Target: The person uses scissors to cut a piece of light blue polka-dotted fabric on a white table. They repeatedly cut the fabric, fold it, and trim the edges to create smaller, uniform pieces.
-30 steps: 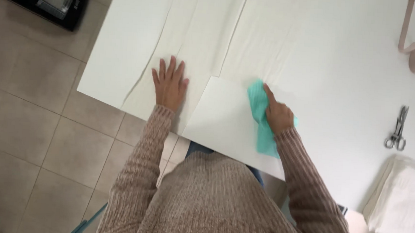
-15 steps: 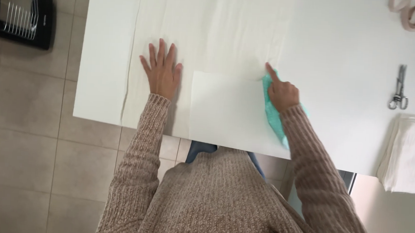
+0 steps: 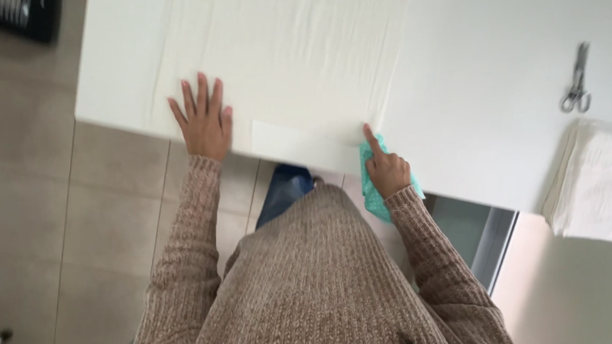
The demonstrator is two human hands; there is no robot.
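Left hand flat, fingers spread on white fabric; right hand gripping teal cloth at tabletop near edge; fabric may slide off.

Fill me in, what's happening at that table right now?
A person in a knitted sweater leans over a white table. The left hand lies flat, fingers spread, on a white sheet at the near edge. The right hand holds a teal cloth there. Scissors and folded white cloths lie to the right.

Teal cloth, white paper, brown knitted sleeve.
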